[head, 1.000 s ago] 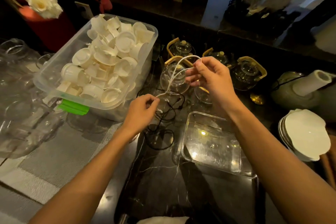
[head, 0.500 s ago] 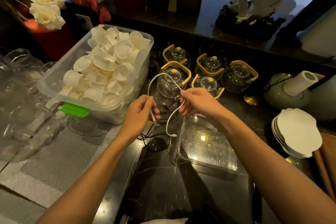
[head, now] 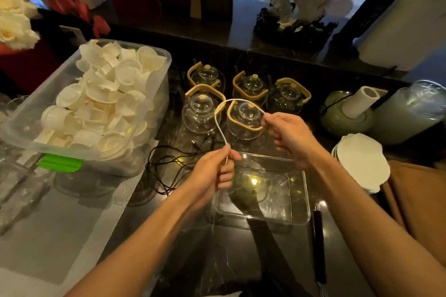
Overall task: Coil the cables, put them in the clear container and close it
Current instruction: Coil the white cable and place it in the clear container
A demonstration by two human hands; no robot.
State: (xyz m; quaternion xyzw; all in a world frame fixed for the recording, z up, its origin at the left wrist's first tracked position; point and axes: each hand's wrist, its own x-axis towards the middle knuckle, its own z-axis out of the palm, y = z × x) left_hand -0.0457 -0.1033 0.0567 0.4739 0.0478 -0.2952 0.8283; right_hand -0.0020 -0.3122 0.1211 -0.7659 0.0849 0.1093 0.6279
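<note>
A short white cable (head: pixel 218 119) arches between my two hands above the dark marble counter. My left hand (head: pixel 213 172) pinches one end of it between thumb and fingers. My right hand (head: pixel 288 137) grips the other end, higher and to the right. Just below my hands sits the clear rectangular container (head: pixel 298 210), open, with nothing visible in it. A tangle of thin black cables (head: pixel 166 166) lies loose on the counter to the left of the container. No lid can be made out.
A big clear bin with a green latch (head: pixel 60 163) holds several white cups at the left. Several glass teapots with wooden handles (head: pixel 202 109) stand behind my hands. A paper roll holder (head: pixel 347 113), a stack of white plates (head: pixel 362 164) and a brown cloth (head: pixel 420 200) are at the right.
My hands have moved apart and over the container, and the white cable's hanging end has been gathered up so the cable now spans as one arch between them. The view has shifted.
</note>
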